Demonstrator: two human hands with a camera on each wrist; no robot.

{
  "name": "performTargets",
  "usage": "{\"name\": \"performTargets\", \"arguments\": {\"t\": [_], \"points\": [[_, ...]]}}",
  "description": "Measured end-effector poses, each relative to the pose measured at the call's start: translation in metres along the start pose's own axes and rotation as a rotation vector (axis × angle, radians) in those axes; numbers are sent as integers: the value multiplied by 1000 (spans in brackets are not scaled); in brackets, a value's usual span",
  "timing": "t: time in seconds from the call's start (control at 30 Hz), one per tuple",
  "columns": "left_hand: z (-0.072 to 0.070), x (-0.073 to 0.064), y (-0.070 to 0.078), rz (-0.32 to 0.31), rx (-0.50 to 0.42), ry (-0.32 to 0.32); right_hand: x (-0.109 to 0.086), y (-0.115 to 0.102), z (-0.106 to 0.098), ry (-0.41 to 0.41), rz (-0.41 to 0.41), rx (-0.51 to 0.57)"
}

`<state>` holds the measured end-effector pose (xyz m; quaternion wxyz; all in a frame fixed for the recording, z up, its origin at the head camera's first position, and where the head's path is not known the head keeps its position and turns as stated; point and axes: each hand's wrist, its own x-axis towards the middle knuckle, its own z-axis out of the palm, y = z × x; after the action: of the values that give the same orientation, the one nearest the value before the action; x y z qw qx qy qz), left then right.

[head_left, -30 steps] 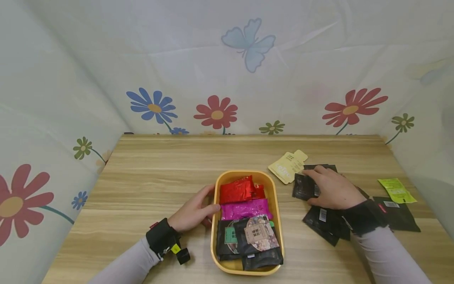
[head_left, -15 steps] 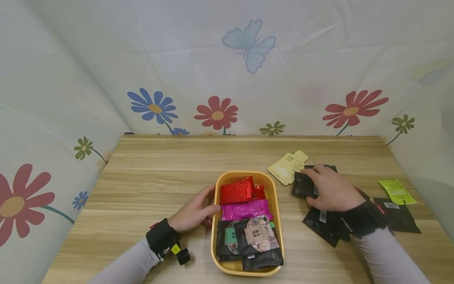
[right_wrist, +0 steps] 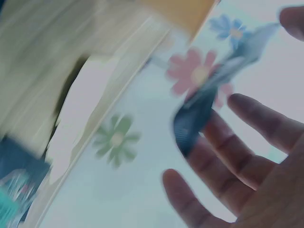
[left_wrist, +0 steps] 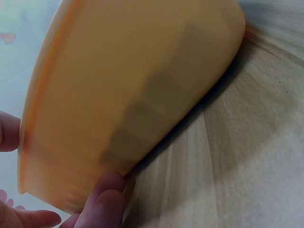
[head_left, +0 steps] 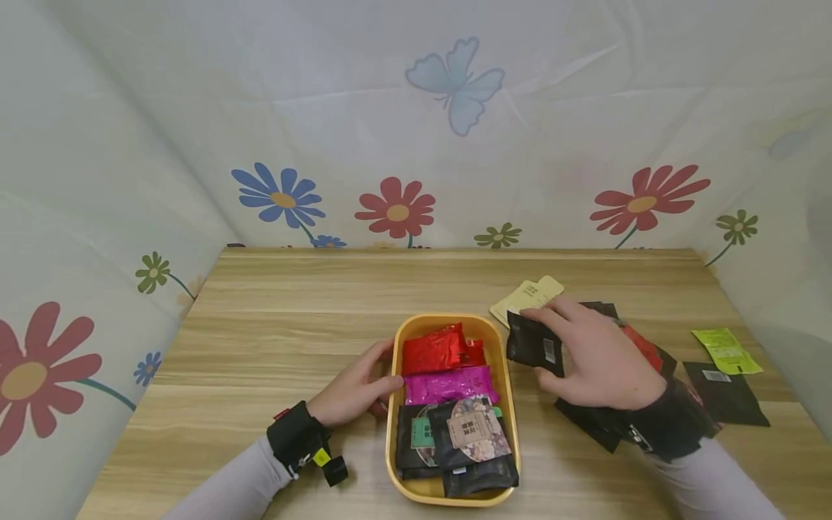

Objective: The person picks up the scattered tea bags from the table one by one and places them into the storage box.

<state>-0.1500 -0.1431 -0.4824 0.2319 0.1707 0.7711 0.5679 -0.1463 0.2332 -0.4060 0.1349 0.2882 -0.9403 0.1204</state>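
My left hand grips the left side of a yellow plastic bin, thumb at the rim and fingers against the outer wall. Red packets, a magenta packet and several black sachets lie inside it. To the right of the bin, my right hand pinches a black sachet with a white barcode label. In the right wrist view that sachet is raised and tilted between thumb and fingers.
Pale yellow packets lie behind the right hand. Beneath and around that hand are more black sachets and a red packet. Farther right, a lime-green packet overlaps another black sachet. A flower-printed sheet surrounds the wooden table.
My right hand has picked the black sachet off the pile and carried it left toward the bin, uncovering the red packet. My left hand and the bin have stayed put.
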Motion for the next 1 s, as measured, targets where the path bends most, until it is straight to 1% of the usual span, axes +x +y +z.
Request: {"name": "performTargets", "arguments": {"t": [0.13,0.27,0.33,0.4,0.47,0.6,0.67,0.73,0.87,0.93,1.0], "points": [[0,0,0,6,-4,0,2,-26,3,67,-114,88],[0,0,0,9,-3,0,1,-50,7,98,-210,157],[0,1,0,9,0,1,0,-61,9,94,-236,185],[0,1,1,10,2,2,-2,-69,10,73,-253,216],[0,1,1,11,3,3,-3,-75,12,17,-253,236],[0,1,1,16,1,5,-5,-76,16,-130,-214,265],[0,1,1,17,1,5,-4,-71,17,-176,-182,270],[1,1,1,17,2,5,-3,-62,17,-168,-145,255],[1,1,1,14,12,8,0,-35,18,-70,-53,138],[1,1,1,12,14,8,0,-19,18,-29,8,84],[1,0,1,8,19,9,0,-4,17,-20,77,41]]}}
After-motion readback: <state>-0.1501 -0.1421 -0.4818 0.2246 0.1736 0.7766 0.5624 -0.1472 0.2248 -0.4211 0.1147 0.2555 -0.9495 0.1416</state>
